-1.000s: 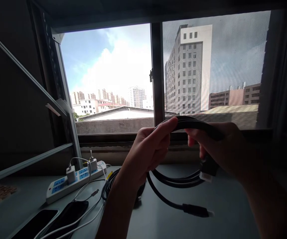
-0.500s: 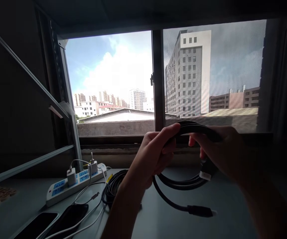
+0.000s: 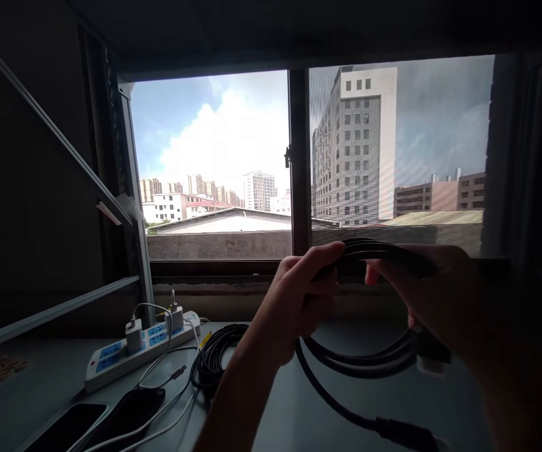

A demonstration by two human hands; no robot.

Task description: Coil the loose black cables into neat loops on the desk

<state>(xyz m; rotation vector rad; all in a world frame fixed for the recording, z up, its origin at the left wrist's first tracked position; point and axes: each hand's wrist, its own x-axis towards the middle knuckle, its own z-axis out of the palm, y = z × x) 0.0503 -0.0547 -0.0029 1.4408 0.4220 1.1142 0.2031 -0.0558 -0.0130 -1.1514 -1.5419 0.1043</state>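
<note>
A coiled black cable (image 3: 369,364) hangs in loops between my two hands, above the table. My left hand (image 3: 306,292) is closed round the left side of the coil, thumb on top. On the other side, my right hand (image 3: 433,285) grips the coil's upper right part; its fingers are dark and partly hidden. One connector (image 3: 431,361) with a pale tip hangs below my right hand. The cable's other connector (image 3: 405,433) dangles lower, near the bottom edge of the view.
A white power strip (image 3: 143,348) with two chargers stands on the table (image 3: 290,408) at left. Beside it lie another black cable coil (image 3: 212,361), white cables and two dark phones (image 3: 71,427). A window frame (image 3: 300,157) rises behind, with a metal rack post at left.
My right hand has moved right, and the coil is stretched wider with its strands more spread. Both connectors have shifted right and down. My left hand has shifted slightly.
</note>
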